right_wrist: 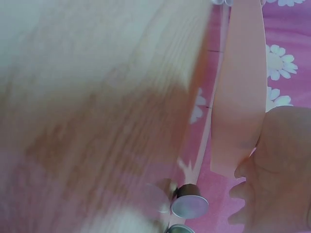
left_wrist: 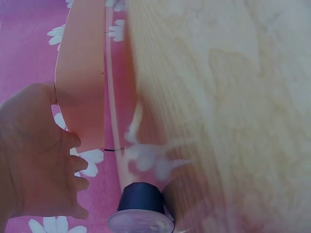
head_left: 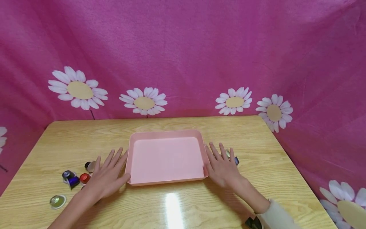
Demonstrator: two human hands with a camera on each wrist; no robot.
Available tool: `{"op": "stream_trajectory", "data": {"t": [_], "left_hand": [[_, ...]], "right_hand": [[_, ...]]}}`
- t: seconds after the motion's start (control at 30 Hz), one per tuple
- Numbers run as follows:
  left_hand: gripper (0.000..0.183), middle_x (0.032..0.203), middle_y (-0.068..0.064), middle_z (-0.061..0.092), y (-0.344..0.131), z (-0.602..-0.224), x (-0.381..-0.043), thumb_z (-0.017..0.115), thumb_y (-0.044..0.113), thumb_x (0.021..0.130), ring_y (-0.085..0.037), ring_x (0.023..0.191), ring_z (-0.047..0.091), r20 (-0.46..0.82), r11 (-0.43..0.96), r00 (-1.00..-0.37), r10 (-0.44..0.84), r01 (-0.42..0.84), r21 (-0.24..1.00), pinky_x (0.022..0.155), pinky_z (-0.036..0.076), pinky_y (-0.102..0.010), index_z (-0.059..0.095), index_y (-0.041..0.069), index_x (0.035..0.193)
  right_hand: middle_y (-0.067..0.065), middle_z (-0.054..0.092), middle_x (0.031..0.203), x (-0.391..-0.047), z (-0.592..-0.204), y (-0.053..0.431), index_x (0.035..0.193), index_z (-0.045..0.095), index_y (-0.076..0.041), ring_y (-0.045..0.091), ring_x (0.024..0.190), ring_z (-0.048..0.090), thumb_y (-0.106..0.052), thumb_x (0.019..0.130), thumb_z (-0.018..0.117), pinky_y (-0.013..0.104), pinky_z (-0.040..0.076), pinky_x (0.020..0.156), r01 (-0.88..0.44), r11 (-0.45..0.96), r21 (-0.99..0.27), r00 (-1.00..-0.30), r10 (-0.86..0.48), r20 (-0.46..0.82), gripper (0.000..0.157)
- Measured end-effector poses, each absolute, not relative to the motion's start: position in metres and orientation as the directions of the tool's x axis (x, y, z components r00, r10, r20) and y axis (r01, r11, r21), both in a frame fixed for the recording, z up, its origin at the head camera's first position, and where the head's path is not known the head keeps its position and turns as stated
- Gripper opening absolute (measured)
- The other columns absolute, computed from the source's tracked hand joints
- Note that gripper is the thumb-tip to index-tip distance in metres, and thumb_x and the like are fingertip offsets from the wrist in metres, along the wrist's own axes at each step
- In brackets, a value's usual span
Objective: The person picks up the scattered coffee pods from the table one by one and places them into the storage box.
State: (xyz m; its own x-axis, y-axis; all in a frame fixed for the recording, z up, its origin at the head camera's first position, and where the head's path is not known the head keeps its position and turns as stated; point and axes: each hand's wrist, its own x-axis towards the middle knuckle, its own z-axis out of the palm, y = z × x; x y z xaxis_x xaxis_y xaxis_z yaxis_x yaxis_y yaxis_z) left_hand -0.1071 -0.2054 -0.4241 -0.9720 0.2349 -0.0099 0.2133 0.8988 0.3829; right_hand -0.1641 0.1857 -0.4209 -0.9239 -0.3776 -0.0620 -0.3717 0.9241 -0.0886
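Note:
A pink rectangular tray (head_left: 167, 159) with nothing in it is held between both hands. My left hand (head_left: 107, 178) holds its left side, thumb at the near corner of the rim and fingers spread straight along the outside. On the opposite side my right hand (head_left: 224, 168) holds it the same way, thumb over the rim. Both wrist views show a gap between the tray wall (left_wrist: 82, 73) and the tabletop. Coffee capsules lie beside the left hand: a red one (head_left: 84, 178), a blue one (head_left: 73, 182), a dark one (left_wrist: 141, 199).
A green capsule (head_left: 57, 201) and a dark grey one (head_left: 68, 175) lie farther left on the wooden table (head_left: 148, 206). Behind the right fingers sit a gold capsule (head_left: 227, 153) and a dark blue one (head_left: 236, 160). A pink flowered cloth (head_left: 183, 57) hangs behind the table.

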Motion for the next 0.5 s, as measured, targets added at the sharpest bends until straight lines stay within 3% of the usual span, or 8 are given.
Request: {"op": "stream_trajectory", "data": {"t": [0.5], "left_hand": [[0.075, 0.161, -0.022, 0.022, -0.198, -0.432, -0.097, 0.056, 0.042, 0.095, -0.046, 0.146, 0.015, -0.004, 0.913, -0.975, 0.224, 0.209, 0.35, 0.108, 0.001, -0.073, 0.032, 0.005, 0.156]], "right_hand": [[0.015, 0.023, 0.162, -0.149, -0.43, 0.191, 0.157, 0.029, -0.007, 0.044, 0.148, 0.011, -0.034, 0.106, 0.039, 0.068, 0.003, 0.112, -0.375, 0.924, -0.076, -0.924, -0.379, -0.045, 0.058]]}}
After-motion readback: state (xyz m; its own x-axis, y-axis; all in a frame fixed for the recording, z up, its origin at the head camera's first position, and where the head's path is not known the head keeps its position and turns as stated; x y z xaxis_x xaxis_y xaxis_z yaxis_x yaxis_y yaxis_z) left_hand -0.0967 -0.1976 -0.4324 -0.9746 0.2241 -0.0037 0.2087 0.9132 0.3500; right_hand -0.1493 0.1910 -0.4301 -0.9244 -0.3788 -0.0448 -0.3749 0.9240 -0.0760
